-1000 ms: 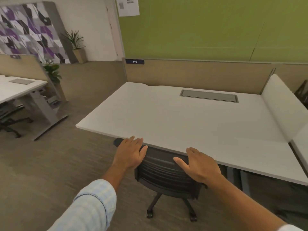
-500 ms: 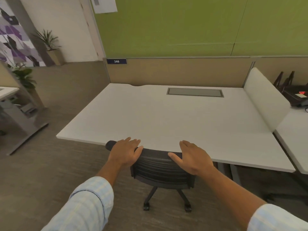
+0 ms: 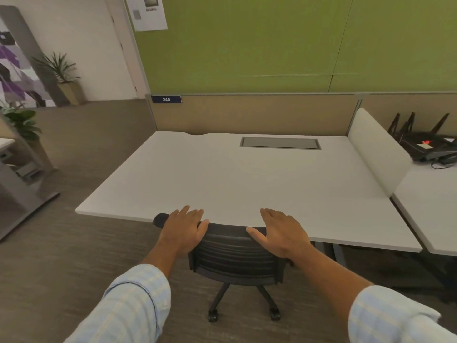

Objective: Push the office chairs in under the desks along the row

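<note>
A black office chair (image 3: 235, 258) stands at the front edge of a white desk (image 3: 247, 174), its seat hidden under the desktop and its backrest just outside the edge. The wheeled base shows below on the carpet. My left hand (image 3: 183, 231) lies flat on the left top corner of the backrest, fingers stretched forward over the desk edge. On the right top corner lies my right hand (image 3: 279, 233), also flat with the thumb spread. Neither hand curls around the backrest. A black armrest (image 3: 159, 220) pokes out left of my left hand.
A white divider panel (image 3: 376, 149) separates this desk from the neighbouring desk (image 3: 430, 206) on the right, which carries a black router with antennas (image 3: 427, 144). Another desk's grey leg (image 3: 22, 194) and a potted plant (image 3: 22, 122) stand at the left. Carpeted floor lies between.
The view has swung to the right, bringing the neighbouring desk and router into sight. Both hands stay flat on the chair's backrest at the desk edge.
</note>
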A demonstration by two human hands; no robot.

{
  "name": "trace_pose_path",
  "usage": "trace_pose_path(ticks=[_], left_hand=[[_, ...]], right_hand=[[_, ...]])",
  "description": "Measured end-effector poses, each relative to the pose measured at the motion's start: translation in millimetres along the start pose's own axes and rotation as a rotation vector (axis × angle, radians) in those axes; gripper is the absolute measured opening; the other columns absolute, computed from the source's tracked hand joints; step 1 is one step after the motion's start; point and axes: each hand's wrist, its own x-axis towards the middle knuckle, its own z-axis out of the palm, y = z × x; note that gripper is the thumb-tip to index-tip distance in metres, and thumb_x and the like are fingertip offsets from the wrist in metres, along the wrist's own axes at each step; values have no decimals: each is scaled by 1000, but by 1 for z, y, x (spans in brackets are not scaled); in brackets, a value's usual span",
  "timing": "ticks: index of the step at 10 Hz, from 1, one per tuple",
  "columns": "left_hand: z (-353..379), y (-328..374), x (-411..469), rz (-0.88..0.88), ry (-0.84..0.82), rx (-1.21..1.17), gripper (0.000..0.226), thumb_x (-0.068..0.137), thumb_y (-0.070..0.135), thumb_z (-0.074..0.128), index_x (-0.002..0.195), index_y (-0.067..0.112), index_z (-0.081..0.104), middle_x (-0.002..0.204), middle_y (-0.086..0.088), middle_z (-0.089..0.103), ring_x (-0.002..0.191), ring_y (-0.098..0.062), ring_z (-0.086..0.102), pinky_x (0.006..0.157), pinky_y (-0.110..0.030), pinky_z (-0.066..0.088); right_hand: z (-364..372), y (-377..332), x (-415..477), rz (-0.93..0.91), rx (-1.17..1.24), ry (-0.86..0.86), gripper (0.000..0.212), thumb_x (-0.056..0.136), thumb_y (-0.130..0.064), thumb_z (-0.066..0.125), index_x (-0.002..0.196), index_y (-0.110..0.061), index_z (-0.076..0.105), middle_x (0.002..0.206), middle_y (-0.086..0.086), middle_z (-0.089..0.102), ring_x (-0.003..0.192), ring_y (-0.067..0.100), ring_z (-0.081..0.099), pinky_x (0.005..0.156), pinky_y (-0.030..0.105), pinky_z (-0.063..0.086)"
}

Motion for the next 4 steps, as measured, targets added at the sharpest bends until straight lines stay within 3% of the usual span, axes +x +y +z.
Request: trace_pose_path(ticks=[2, 3, 4], left_hand=[[-3, 16, -2, -17, -28, -19, 70, 114, 54, 20, 168, 9, 28, 175, -10, 33, 165, -30, 18, 135, -52, 14], [-8, 48, -13, 24, -19, -44, 90, 106, 69, 7, 170, 9, 23, 178, -12, 27, 166, -30, 15, 135, -50, 12], [-7, 72, -16, 61, -24, -16, 101, 98, 77, 0, 171, 9, 16, 180, -11, 17, 168, -28, 8, 136, -49, 7]], right_hand=[[-1, 0, -9, 41, 7, 23, 115, 93, -93, 0, 171, -11, 20, 179, 11, 28, 160, 32, 33, 131, 50, 26], [0, 11, -21, 70, 33, 5, 114, 92, -92, -8, 174, -13, 0, 184, 8, 1, 169, 29, 6, 131, 44, -1], [2, 22, -31, 99, 16, 44, 114, 90, -92, -13, 173, -14, -7, 183, 7, -9, 169, 27, -3, 128, 43, -10]])
